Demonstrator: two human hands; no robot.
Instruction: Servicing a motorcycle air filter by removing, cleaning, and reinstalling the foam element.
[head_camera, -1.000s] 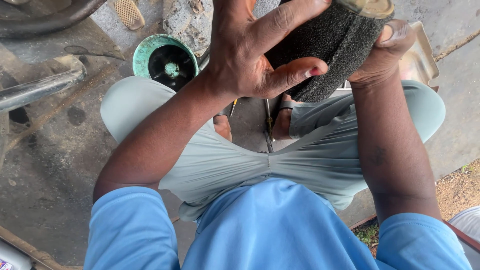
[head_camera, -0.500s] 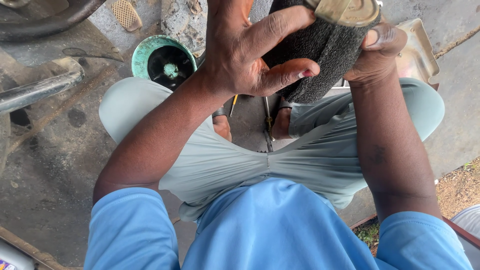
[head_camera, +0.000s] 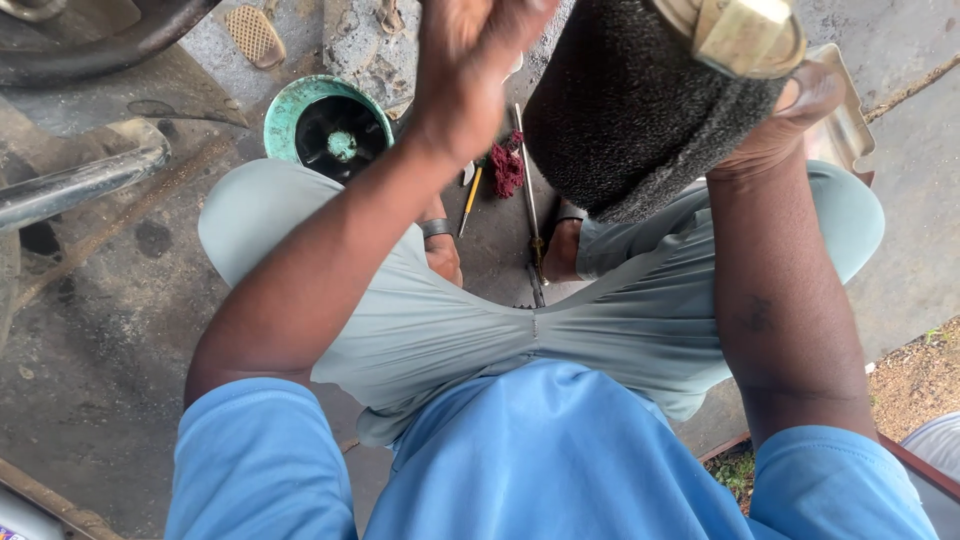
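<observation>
Gripping a dark foam cylinder (head_camera: 640, 120), right hand (head_camera: 790, 120); left hand (head_camera: 470, 70) raised.

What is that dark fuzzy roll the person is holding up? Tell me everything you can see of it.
The dark foam cylinder looks like coarse, blackish sponge, thick and rounded, held tilted above the lap. A dull yellowish metal fitting sits at its upper end. The right hand grips it from the right side, thumb against the foam. The left hand is raised beside it; whether it touches cannot be told. Its top is cut off by the frame.
</observation>
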